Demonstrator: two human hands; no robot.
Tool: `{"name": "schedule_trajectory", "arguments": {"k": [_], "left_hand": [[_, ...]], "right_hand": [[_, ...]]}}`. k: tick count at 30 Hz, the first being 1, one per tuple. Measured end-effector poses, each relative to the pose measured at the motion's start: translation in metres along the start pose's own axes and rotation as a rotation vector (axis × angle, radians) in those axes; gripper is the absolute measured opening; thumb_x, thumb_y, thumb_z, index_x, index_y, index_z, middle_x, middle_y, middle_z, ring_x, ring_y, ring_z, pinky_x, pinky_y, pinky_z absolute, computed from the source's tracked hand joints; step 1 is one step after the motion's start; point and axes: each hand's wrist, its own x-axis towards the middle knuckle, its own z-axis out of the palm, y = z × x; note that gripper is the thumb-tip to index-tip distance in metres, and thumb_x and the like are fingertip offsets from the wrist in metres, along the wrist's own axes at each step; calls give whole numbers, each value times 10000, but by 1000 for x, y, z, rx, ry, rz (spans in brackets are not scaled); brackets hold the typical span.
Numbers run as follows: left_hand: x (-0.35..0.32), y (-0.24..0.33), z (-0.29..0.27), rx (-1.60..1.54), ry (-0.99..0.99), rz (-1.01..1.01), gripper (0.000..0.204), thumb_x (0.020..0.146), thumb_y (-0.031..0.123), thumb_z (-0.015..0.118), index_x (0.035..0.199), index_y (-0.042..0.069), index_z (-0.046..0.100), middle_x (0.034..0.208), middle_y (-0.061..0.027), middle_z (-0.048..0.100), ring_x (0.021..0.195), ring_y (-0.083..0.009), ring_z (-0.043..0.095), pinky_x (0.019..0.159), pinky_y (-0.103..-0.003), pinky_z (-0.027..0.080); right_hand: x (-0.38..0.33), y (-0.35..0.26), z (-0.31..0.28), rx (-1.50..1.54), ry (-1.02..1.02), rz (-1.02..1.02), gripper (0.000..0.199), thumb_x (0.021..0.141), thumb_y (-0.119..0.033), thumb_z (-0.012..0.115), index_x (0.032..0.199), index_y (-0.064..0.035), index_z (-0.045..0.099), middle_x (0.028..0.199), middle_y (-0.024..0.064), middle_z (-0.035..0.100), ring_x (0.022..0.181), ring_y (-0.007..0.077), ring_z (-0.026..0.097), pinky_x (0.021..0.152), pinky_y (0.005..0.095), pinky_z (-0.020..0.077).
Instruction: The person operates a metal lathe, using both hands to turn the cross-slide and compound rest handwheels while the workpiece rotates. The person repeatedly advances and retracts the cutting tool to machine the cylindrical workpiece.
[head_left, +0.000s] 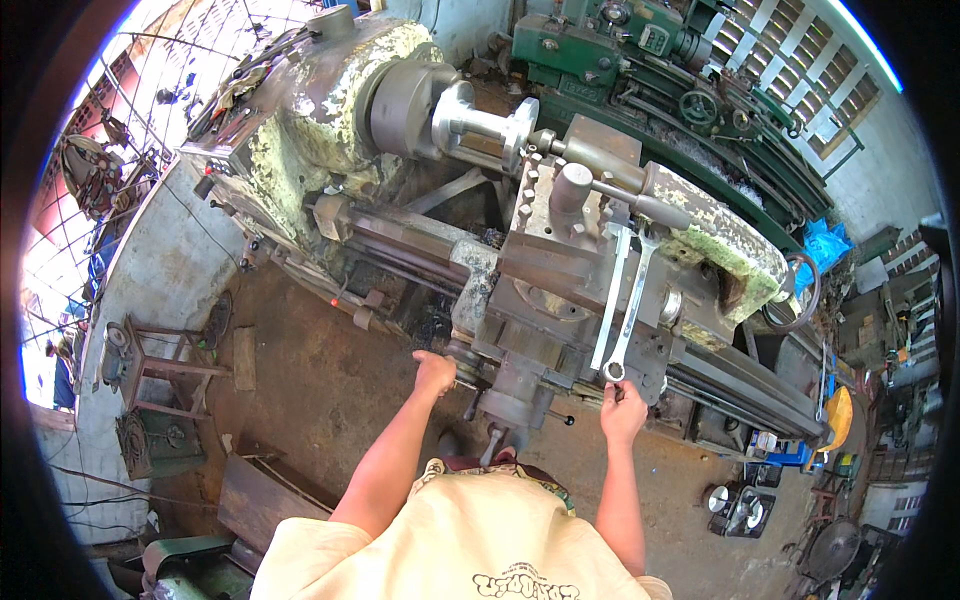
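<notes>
My left hand [435,373] is closed at the front of the lathe carriage, on the rim of a handwheel [470,366]; its fingers are partly hidden. My right hand [624,411] is raised, fingers drawn together, just below the ring end of a combination wrench [634,305]. What those fingers grip does not show clearly. The wrench lies on the lathe beside a vernier caliper [609,305]. Behind them stands the tool post [572,190] with its bolts and lever. A shiny flanged metal workpiece [485,122] sits between the chuck [405,108] and the tailstock [700,205].
A ball-ended lever [569,420] and a handle [493,445] jut toward my body. The lathe bed [750,385] runs right to the tailstock handwheel [797,292]. A green lathe [600,70] stands behind. A wooden stool [175,365] is at left, a tray of parts [742,510] at right.
</notes>
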Motion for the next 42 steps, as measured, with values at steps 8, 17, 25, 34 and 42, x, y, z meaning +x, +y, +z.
{"name": "schedule_trajectory", "arguments": {"k": [8,17,25,34,42], "left_hand": [[7,-3,1,-42,14,0,930,995,306,495,1494,-112,-169,691,-148,639,506,-229,594,475,-386,513],[-11,7,-7,-19,7,8,931,991,301,510,1467,-164,-141,720,-154,656,527,-206,619,519,-374,564],[-2,0,-6,-64,7,23,927,985,284,523,1456,-179,-127,716,-148,656,530,-203,614,527,-378,554],[5,-3,-5,-85,7,16,693,1000,283,518,1389,-102,92,729,-111,593,528,-174,586,579,-437,599],[10,-4,-9,-62,-39,-10,936,978,284,509,1482,-153,-146,748,-139,653,543,-196,621,573,-398,591]], "right_hand": [[0,3,0,5,-21,14,151,839,-199,737,869,-53,716,619,136,638,573,314,644,574,414,492],[0,9,2,22,-12,15,141,831,-209,737,872,-75,721,650,132,665,604,341,659,588,438,501],[1,4,-1,19,-28,39,135,843,-208,736,872,-78,714,644,131,658,604,338,661,580,431,501],[1,3,-3,44,-33,52,144,853,-205,727,881,-64,715,634,131,653,594,330,659,578,427,501],[1,7,0,59,-39,70,162,853,-218,726,883,-59,719,640,130,655,601,335,657,585,430,503]]}}
